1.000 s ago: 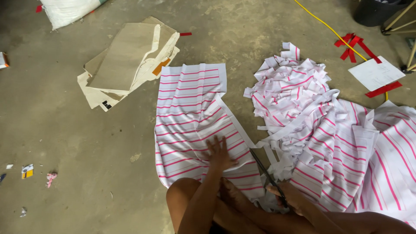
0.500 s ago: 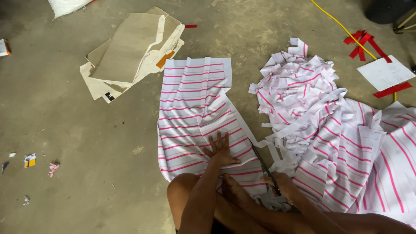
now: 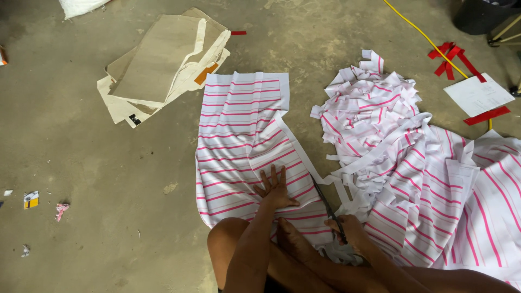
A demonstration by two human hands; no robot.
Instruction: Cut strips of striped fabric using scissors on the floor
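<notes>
Our view has drifted slightly since half a second ago, and our right hand (image 3: pixel 347 230) now sits a little further up the cloth edge; our left hand (image 3: pixel 275 190) has stayed put. We press that left hand flat, fingers spread, on the striped cloth (image 3: pixel 241 130), which lies spread on the concrete floor (image 3: pixel 81 163) before our knees. Our right hand is closed around scissors (image 3: pixel 325 203), their blades pointing up along the cloth's right edge. Just right of it lies a heap of cut strips (image 3: pixel 374 108) on more striped cloth. Upper left, well apart, lies a stack of card pieces (image 3: pixel 163 59).
</notes>
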